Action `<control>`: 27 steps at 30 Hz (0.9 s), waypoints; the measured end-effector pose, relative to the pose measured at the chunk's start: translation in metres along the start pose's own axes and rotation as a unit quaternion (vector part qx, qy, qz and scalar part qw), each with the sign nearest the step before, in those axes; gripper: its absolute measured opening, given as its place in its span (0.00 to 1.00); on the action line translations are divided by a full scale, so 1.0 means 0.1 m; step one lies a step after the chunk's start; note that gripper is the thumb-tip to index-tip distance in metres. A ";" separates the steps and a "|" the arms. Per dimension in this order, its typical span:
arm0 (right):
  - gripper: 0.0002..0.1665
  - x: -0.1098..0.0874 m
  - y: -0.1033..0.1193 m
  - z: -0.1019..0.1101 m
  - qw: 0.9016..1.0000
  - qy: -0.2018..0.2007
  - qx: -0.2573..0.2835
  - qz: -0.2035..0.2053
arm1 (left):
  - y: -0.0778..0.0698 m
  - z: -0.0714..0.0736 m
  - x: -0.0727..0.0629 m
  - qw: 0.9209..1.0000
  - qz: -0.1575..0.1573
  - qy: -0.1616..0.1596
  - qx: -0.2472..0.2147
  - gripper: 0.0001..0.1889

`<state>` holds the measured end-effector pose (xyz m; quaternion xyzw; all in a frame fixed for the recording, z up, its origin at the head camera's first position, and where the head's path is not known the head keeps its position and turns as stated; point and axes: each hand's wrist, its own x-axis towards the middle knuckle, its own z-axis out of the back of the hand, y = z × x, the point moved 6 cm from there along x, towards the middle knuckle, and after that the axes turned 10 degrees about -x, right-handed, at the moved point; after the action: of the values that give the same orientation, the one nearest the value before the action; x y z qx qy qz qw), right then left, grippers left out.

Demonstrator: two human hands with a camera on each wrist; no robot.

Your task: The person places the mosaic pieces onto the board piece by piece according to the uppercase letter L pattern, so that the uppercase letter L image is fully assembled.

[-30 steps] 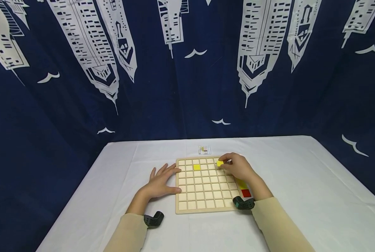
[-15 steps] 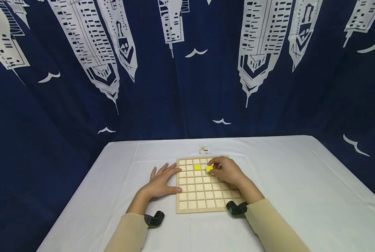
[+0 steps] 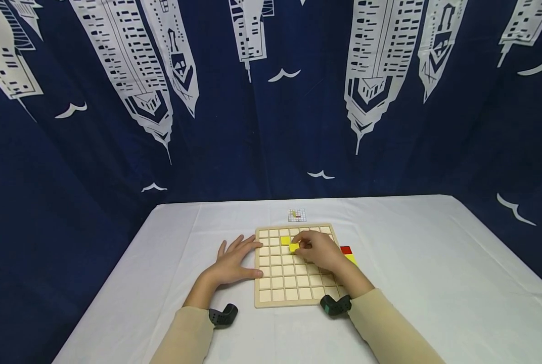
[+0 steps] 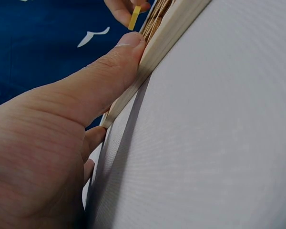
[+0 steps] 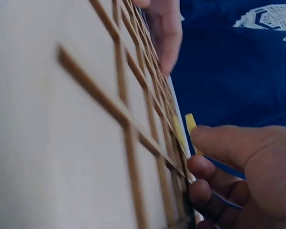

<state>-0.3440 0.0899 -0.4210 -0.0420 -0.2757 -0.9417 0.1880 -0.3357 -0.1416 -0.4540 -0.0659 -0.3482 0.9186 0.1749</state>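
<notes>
A pale wooden grid board [image 3: 289, 282] lies on the white table. One yellow square tile [image 3: 285, 240] sits in a cell near its far side. My right hand [image 3: 318, 248] pinches a second yellow tile [image 3: 294, 247] between thumb and fingers, close over the board and just right of and nearer than the first. In the right wrist view the held tile [image 5: 189, 123] stands tilted on edge at the thumb. Along the board's left edge rests my left hand [image 3: 234, 265], fingers spread; the left wrist view has its thumb [image 4: 128, 45] against the wooden rim.
Beyond the board lies a small printed grid card [image 3: 297, 215] with coloured squares. A red tile [image 3: 346, 250] and a yellow tile [image 3: 351, 259] are by the board's right edge, partly behind the right arm. A dark blue patterned curtain [image 3: 271, 151] hangs behind the table.
My right hand has carried the yellow tile leftward and slightly nearer, from the board's far right to beside the placed yellow tile. The left hand has stayed put.
</notes>
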 end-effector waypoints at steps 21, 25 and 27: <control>0.07 0.01 -0.01 -0.12 0.999 -0.024 -0.013 -0.029 | -0.01 0.01 -0.01 1.000 -0.001 0.000 0.001 0.42; 0.07 0.01 -0.01 -0.14 1.000 -0.022 0.002 -0.021 | -0.02 0.01 -0.01 1.000 -0.002 0.002 0.001 0.42; 0.08 0.01 -0.01 -0.15 1.000 -0.020 0.009 -0.014 | -0.02 0.01 -0.01 1.000 -0.002 0.003 0.003 0.41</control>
<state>-0.3443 0.0822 -0.4339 -0.0548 -0.2887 -0.9407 0.1695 -0.3343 -0.1416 -0.4518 -0.0670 -0.3448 0.9192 0.1779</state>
